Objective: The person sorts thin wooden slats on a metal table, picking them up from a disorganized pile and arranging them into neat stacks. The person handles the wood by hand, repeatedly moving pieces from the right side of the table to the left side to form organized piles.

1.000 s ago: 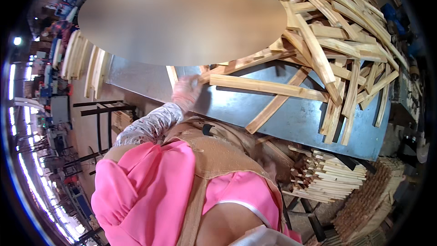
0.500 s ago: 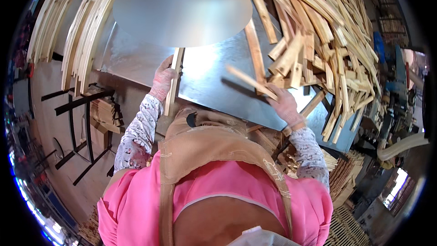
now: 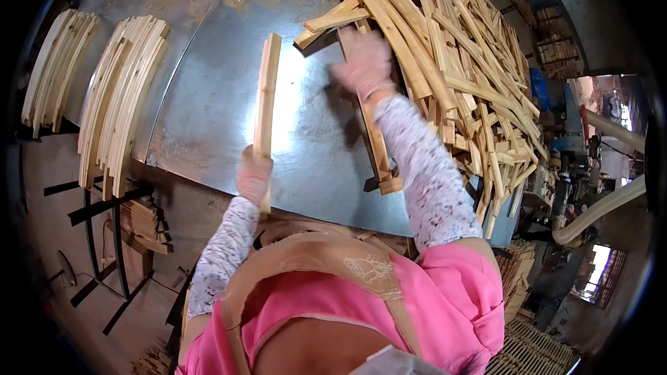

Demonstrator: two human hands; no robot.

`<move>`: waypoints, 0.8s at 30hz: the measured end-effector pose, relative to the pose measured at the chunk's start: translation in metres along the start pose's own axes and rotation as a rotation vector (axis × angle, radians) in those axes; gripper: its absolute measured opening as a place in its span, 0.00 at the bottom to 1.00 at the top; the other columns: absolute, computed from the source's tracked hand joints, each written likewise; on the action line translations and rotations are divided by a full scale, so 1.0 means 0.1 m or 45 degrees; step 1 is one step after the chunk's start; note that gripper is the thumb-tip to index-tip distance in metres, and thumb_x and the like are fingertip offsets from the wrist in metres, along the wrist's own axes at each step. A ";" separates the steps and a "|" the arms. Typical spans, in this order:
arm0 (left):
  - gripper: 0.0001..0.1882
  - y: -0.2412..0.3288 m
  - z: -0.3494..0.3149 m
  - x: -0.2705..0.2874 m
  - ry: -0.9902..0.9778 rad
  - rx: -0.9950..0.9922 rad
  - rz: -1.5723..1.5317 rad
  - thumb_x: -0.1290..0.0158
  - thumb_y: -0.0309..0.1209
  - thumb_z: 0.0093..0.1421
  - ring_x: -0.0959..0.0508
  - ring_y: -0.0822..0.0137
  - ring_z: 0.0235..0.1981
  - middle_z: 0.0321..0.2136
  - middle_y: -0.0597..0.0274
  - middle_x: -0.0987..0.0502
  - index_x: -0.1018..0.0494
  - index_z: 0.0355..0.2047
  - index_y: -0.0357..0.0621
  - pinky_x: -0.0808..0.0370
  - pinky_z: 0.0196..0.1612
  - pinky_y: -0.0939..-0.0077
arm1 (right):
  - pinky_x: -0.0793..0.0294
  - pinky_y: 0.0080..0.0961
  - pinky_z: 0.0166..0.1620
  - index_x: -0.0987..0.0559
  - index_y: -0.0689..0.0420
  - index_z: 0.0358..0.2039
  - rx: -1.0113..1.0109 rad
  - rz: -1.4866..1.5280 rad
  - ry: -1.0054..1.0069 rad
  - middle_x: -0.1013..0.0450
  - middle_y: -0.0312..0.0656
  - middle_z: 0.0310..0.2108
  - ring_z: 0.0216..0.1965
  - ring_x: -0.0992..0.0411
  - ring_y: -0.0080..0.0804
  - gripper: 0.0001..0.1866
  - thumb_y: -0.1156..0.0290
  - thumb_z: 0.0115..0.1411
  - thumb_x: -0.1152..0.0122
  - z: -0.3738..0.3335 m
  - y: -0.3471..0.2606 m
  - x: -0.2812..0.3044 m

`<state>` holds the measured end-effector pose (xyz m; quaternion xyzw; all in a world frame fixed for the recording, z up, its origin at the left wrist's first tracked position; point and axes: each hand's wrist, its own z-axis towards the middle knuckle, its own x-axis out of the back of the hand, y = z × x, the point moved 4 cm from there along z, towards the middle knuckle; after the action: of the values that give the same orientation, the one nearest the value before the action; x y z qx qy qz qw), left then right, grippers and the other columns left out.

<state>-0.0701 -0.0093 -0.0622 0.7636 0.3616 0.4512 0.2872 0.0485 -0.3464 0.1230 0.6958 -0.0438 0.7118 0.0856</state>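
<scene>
My left hand (image 3: 254, 175), in a pale pinkish glove, is closed round the lower part of a straight wooden strip (image 3: 267, 94). The strip points away from me over the metal tabletop (image 3: 215, 104). Further off to the right, my gloved right hand (image 3: 365, 62) is over another wooden strip (image 3: 376, 142) at the left edge of a heap of loose wooden strips (image 3: 434, 42). Motion blurs its fingers, so whether they grip that strip is unclear. A small wood piece (image 3: 391, 185) shows at the strip's near end.
Two rows of wooden strips, a nearer one (image 3: 128, 90) and a farther one (image 3: 59, 69), stand side by side on the left. Below them is a black metal frame (image 3: 118, 250) beside stacked wood pieces (image 3: 142, 222). A pale hose (image 3: 597, 208) curves at the right.
My right hand has moved away from me to the heap's left edge; the thin stick it held no longer shows in it. My left hand still holds a strip.
</scene>
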 end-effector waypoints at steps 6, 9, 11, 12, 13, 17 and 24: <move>0.24 -0.11 0.47 0.10 -0.153 0.074 -0.900 0.41 0.36 0.70 0.20 0.67 0.48 0.47 0.56 0.17 0.26 0.60 0.31 0.23 0.54 0.72 | 0.21 0.47 0.60 0.32 0.54 0.68 -0.672 -0.116 -0.170 0.22 0.55 0.58 0.58 0.21 0.54 0.43 0.58 0.55 0.22 0.36 1.56 -0.67; 0.27 0.27 0.47 0.47 -0.095 0.124 -0.539 0.41 0.41 0.70 0.21 0.64 0.51 0.50 0.54 0.18 0.25 0.60 0.30 0.24 0.56 0.66 | 0.19 0.42 0.56 0.24 0.58 0.61 -0.730 0.103 -0.154 0.19 0.55 0.51 0.53 0.18 0.51 0.32 0.61 0.58 0.27 0.32 1.25 -0.66; 0.28 -0.02 0.58 0.63 0.257 0.007 -0.168 0.40 0.44 0.71 0.20 0.57 0.55 0.53 0.46 0.18 0.26 0.62 0.35 0.25 0.59 0.60 | 0.19 0.39 0.54 0.23 0.61 0.60 -0.668 0.741 -0.114 0.18 0.55 0.49 0.50 0.18 0.49 0.31 0.62 0.58 0.28 0.26 1.21 -0.64; 0.28 0.09 0.62 0.83 0.240 0.098 -0.025 0.40 0.44 0.71 0.20 0.54 0.56 0.55 0.44 0.19 0.26 0.63 0.38 0.25 0.60 0.58 | 0.20 0.38 0.53 0.22 0.62 0.59 -0.670 1.049 -0.090 0.17 0.55 0.48 0.49 0.17 0.48 0.31 0.63 0.58 0.28 0.16 1.28 -0.66; 0.29 0.24 0.68 1.07 0.224 0.184 0.122 0.40 0.45 0.71 0.20 0.50 0.57 0.56 0.41 0.20 0.26 0.65 0.40 0.25 0.61 0.56 | 0.20 0.37 0.52 0.20 0.65 0.57 -0.674 1.188 -0.089 0.16 0.54 0.44 0.45 0.17 0.45 0.29 0.63 0.57 0.30 0.07 1.30 -0.70; 0.28 -0.70 1.30 2.43 0.623 -0.146 1.164 0.43 0.45 0.72 0.23 0.50 0.61 0.62 0.51 0.24 0.30 0.69 0.55 0.24 0.62 0.54 | 0.19 0.32 0.42 0.18 0.67 0.53 -0.785 1.701 -0.261 0.18 0.45 0.37 0.36 0.20 0.35 0.25 0.64 0.59 0.33 -0.21 0.90 -0.93; 0.28 -1.02 1.76 2.80 0.387 -0.304 0.719 0.37 0.39 0.65 0.20 0.48 0.55 0.59 0.48 0.22 0.26 0.64 0.45 0.24 0.63 0.57 | 0.16 0.29 0.48 0.22 0.69 0.60 -0.537 2.596 -0.335 0.18 0.49 0.45 0.42 0.18 0.35 0.27 0.63 0.66 0.38 -0.33 -0.48 -1.08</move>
<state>0.1503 0.2573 -0.0807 0.7187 0.1192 0.6606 0.1812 0.0267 -0.2994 0.0112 0.3722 -0.7413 0.3435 -0.4404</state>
